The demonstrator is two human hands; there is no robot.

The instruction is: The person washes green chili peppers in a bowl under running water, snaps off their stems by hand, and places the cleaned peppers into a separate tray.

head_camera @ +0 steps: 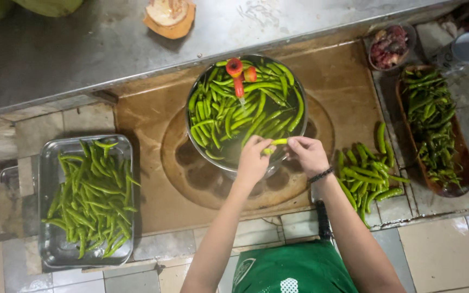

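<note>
A round metal bowl [193, 97] full of water and green chili peppers [229, 111] stands under a red tap [236, 73]. Both my hands are at the bowl's near rim. My left hand [253, 160] and my right hand [308, 153] pinch the two ends of one green chili pepper [278, 142] between their fingertips. A dark bracelet circles my right wrist.
A metal tray [50, 247] of green chilies lies at the left. A loose heap of chilies [365, 173] lies right of the bowl, beside a long wooden dish [460, 157] of darker chilies. A small bowl of reddish pieces [389, 46] and a metal cup [465, 49] stand far right.
</note>
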